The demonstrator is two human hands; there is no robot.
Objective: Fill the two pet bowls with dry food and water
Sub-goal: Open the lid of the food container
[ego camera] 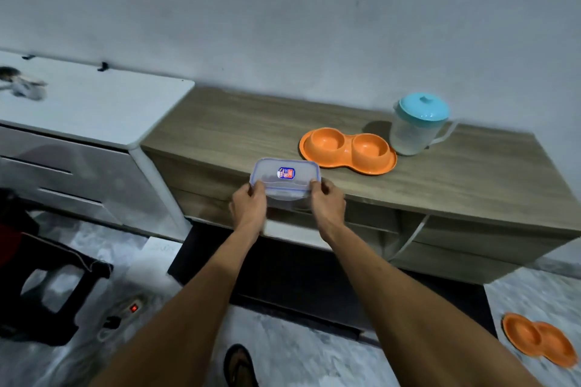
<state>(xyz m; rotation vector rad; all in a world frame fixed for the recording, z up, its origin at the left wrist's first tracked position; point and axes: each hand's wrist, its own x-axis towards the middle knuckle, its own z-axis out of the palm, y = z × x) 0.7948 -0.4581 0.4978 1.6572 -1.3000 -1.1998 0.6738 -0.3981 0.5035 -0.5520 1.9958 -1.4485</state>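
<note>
An orange double pet bowl [347, 151] rests on the wooden cabinet top [226, 129], both cups looking empty. Just right of it stands a clear water jug [415, 126] with a teal lid. At the cabinet's front edge is a clear lidded food container [284, 177] with a blue seal and a sticker on its lid. My left hand [250, 206] grips its left end and my right hand [327, 203] grips its right end. What is inside the container is hard to tell.
A white appliance [94, 104] stands left of the cabinet. A second orange double bowl [539, 339] lies on the floor at lower right. A black stool [47, 286] and a power strip [133, 308] are on the floor at left. My sandalled foot [239, 366] shows below.
</note>
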